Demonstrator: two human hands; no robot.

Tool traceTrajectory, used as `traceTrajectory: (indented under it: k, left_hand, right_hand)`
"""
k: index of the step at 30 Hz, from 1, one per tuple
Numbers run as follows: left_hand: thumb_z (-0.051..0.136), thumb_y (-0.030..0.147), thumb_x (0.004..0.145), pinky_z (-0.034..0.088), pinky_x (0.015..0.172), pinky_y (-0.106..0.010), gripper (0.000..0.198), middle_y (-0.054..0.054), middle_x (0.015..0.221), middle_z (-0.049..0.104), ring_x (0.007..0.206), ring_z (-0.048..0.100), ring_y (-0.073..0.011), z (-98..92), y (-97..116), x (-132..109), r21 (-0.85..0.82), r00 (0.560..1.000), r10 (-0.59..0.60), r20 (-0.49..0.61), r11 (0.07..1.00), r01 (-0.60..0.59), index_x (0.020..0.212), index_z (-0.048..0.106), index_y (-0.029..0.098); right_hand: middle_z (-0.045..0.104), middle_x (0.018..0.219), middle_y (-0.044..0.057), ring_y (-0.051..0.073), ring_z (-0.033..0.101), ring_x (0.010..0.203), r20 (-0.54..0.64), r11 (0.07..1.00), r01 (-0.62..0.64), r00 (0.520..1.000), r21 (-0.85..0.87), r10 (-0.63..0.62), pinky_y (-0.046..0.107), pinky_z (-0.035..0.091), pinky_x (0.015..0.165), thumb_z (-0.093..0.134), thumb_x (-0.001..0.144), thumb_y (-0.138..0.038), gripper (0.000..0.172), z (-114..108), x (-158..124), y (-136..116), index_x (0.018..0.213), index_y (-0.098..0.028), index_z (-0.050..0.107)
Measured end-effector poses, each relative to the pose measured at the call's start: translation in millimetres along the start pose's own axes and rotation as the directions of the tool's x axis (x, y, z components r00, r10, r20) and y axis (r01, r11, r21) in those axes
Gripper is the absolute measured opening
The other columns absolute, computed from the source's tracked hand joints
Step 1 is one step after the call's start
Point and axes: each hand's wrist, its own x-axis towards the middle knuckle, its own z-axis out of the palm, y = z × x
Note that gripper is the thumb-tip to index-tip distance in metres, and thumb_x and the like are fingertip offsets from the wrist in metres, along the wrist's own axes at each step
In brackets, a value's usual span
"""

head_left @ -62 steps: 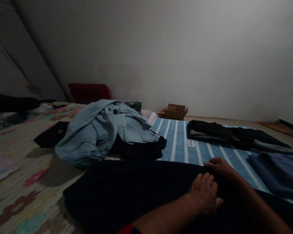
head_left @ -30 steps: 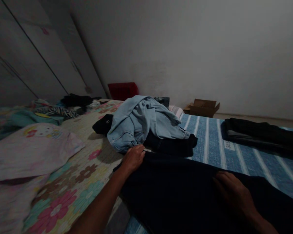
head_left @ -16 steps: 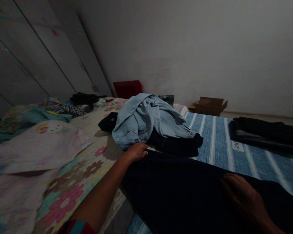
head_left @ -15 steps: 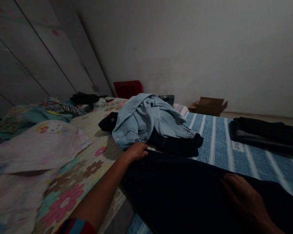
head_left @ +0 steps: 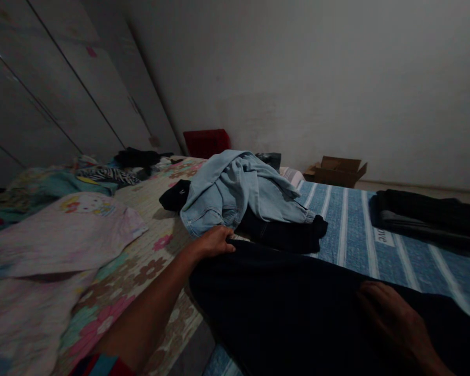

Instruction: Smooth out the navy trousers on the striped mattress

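Pinching the far left corner of a dark garment [head_left: 290, 308] between thumb and fingers, the person's left hand [head_left: 215, 241] reaches forward from a striped red and blue sleeve [head_left: 102, 365]. The right hand [head_left: 395, 318] lies on the same garment near its far edge, with fingers bent; whether they grip the cloth, one cannot tell. The garment spreads across the near part of the bed, mostly over a blue striped sheet [head_left: 332, 209], its folds lost in shadow.

Just beyond the left hand, a pale blue denim garment [head_left: 238, 188] lies heaped over dark clothes [head_left: 282, 235]. To the right, black folded clothes [head_left: 431, 214] lie stacked on the striped sheet. Left of the garment, a flowered cover [head_left: 147, 248] bears a pink shirt [head_left: 70, 240] with a cartoon print, and more clothes [head_left: 58, 183] lie jumbled behind it. Farther back, an open cardboard box [head_left: 339, 172] and a red object [head_left: 206, 142] sit near the pale wall [head_left: 317, 83], with a wardrobe [head_left: 62, 78] at left.
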Motion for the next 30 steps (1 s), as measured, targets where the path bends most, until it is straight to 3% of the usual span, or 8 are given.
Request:
traceTrajectory:
  k: [7, 14, 24, 30]
  left_hand:
    - [0.058, 0.03, 0.07, 0.041, 0.075, -0.029, 0.021, -0.004, 0.089, 0.063, 0.085, 0.058, -0.0207, 4.6, 3.3, -18.1, -0.088, 0.992, 0.003, -0.127, 0.996, -0.014, 0.088, 0.061, 0.018]
    - [0.057, 0.03, 0.071, 0.042, 0.068, -0.024, 0.016, 0.0, 0.079, 0.064, 0.075, 0.059, -0.0168, 3.6, 13.8, -35.9, -0.198, 0.997, 0.026, -0.071, 0.979, -0.039, 0.081, 0.062, 0.018]
    - [0.064, 0.034, 0.063, 0.045, 0.072, -0.026, 0.038, -0.001, 0.091, 0.065, 0.084, 0.06, -0.0204, 6.9, 1.4, -45.9, -0.372, 0.999, -0.05, -0.014, 0.927, 0.041, 0.098, 0.063, 0.018]
    - [0.063, 0.037, 0.062, 0.047, 0.067, -0.026, 0.04, 0.0, 0.087, 0.065, 0.076, 0.061, -0.0191, 9.5, -6.2, -52.1, -0.471, 0.989, -0.118, -0.088, 0.88, 0.063, 0.098, 0.061, 0.018]
  right_hand:
    - [0.069, 0.095, 0.004, 0.019, 0.066, 0.084, -0.006, 0.997, 0.072, 0.997, -0.034, -0.072, 0.028, 0.054, 0.071, 0.046, 0.087, -0.042, 0.026, 0.7, 1.1, 5.1, 0.088, -0.026, 0.066]
    - [0.068, 0.097, 0.003, 0.019, 0.065, 0.088, 0.025, 0.998, 0.04, 0.999, -0.045, -0.039, 0.029, 0.054, 0.073, 0.045, 0.088, -0.041, 0.025, 1.8, -1.0, 5.5, 0.09, -0.026, 0.065]
    - [0.068, 0.096, 0.003, 0.019, 0.064, 0.086, 0.014, 0.999, 0.023, 1.0, -0.024, -0.023, 0.03, 0.053, 0.073, 0.045, 0.087, -0.042, 0.025, -0.1, -0.5, 0.3, 0.089, -0.026, 0.065]
    - [0.068, 0.094, 0.002, 0.018, 0.065, 0.084, 0.032, 0.999, 0.043, 0.999, -0.033, -0.042, 0.028, 0.053, 0.07, 0.047, 0.086, -0.043, 0.024, 0.2, 0.3, 5.5, 0.088, -0.027, 0.065]
